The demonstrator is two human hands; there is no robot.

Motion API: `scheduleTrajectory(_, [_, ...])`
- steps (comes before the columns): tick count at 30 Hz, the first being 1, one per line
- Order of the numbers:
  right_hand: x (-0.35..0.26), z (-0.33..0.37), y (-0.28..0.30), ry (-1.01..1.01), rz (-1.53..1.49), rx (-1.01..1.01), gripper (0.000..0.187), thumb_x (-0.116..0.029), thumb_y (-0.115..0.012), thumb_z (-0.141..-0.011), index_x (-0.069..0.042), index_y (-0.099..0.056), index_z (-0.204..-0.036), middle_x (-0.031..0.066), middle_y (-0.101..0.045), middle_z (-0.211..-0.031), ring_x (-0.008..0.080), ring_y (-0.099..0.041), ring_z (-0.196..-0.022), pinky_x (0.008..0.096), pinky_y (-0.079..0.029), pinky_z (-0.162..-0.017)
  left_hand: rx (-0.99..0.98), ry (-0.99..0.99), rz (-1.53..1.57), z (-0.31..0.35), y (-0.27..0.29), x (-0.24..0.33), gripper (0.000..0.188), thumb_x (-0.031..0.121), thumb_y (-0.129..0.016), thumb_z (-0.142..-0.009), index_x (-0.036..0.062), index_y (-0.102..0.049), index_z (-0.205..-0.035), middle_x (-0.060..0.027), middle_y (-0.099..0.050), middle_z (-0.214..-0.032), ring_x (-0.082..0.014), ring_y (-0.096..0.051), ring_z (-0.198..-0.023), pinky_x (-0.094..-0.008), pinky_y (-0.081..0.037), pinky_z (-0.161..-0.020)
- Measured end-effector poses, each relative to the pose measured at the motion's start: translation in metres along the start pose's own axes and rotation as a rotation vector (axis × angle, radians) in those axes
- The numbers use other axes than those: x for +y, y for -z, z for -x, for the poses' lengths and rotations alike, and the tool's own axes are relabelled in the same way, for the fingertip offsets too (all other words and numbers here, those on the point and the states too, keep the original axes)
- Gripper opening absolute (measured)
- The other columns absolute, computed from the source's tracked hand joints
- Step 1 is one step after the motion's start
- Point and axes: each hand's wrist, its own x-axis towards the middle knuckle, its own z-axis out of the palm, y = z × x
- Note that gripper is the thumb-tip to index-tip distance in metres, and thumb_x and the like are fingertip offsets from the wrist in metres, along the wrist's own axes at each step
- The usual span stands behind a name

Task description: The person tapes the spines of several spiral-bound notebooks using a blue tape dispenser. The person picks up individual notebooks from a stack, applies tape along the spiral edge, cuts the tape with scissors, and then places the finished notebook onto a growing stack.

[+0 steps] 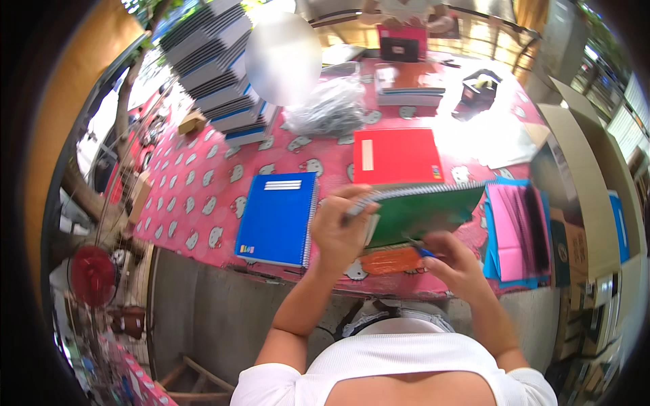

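Note:
A green spiral notebook (423, 215) is raised and tilted above the table's front edge, its wire coil running along the top. My left hand (342, 227) is closed round its left end. Just below the notebook's lower edge, my right hand (452, 262) grips a small blue-handled tool (425, 252) with a dark tip; its exact kind is too blurred to tell. An orange flat item (393, 261) lies beneath the notebook, partly covered. To the left rests a blue spiral notebook (277, 216), and behind the green one lies a red notebook (397, 155).
Tall notebook stacks (220, 74) stand at the back left beside a clear plastic bag (328, 108). Pink and blue sheets (518, 230) lie at the right, next to open cardboard boxes (575, 183). Across the pink patterned table (196, 203), another person (406, 13) handles a pink-red item.

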Motion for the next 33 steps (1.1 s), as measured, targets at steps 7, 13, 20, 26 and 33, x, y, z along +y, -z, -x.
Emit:
scheduleTrajectory(7, [0.143,0.009,0.092,0.405,1.158,0.284,0.022,-0.011,-0.070,-0.077,-0.001,-0.062,-0.094,0.0166,-0.062,-0.098,0.0336,-0.060,-0.092,0.0390,-0.048,-0.079,0.788,0.547,0.429,0.011,0.153,-0.079,0.023,0.007,-0.070,-0.085,0.0073,-0.047,-0.083,-0.0153,-0.066,-0.102,-0.0140,-0.062,-0.085,-0.0252,-0.051,-0.072])
scheduleTrajectory(13, [0.048,-0.121,0.037,0.631,0.747,0.219,0.010,-0.009,-0.066,-0.083,-0.001,-0.064,-0.089,0.0141,-0.065,-0.085,0.0294,-0.064,-0.080,0.0362,-0.050,-0.072,0.676,0.497,-0.320,0.119,0.221,-0.183,0.016,0.006,-0.068,-0.085,0.0028,-0.053,-0.086,-0.0122,-0.066,-0.097,-0.0164,-0.059,-0.093,-0.0302,-0.048,-0.084])
scheduleTrajectory(20, [0.059,-0.323,-0.145,0.894,0.517,-0.144,0.022,-0.022,-0.068,-0.087,0.000,-0.065,-0.089,0.0117,-0.065,-0.080,0.0172,-0.061,-0.068,0.0314,-0.049,-0.062,0.849,0.497,-0.121,0.135,0.229,-0.216,0.023,0.019,-0.056,-0.095,-0.0012,-0.054,-0.105,-0.0129,-0.063,-0.109,-0.0191,-0.058,-0.097,-0.0331,-0.043,-0.090])
scheduleTrajectory(26, [0.108,-0.348,-0.216,0.315,0.234,0.138,0.029,-0.030,-0.066,-0.088,-0.001,-0.063,-0.081,0.0064,-0.063,-0.066,0.0110,-0.055,-0.061,0.0280,-0.045,-0.058,0.999,0.649,-0.367,0.129,0.216,-0.216,0.052,0.040,-0.039,-0.100,-0.0037,-0.067,-0.091,-0.0107,-0.064,-0.099,-0.0199,-0.058,-0.091,-0.0312,-0.043,-0.084])
scheduleTrajectory(33, [0.081,-0.353,-0.124,0.707,0.732,-0.058,0.031,-0.021,-0.075,-0.075,-0.004,-0.063,-0.098,0.0143,-0.058,-0.117,0.0319,-0.056,-0.107,0.0398,-0.045,-0.091,1.072,0.575,-0.216,0.146,0.256,-0.211,0.038,0.029,-0.044,-0.097,-0.0021,-0.065,-0.098,-0.0120,-0.065,-0.100,-0.0219,-0.059,-0.094,-0.0365,-0.044,-0.087])
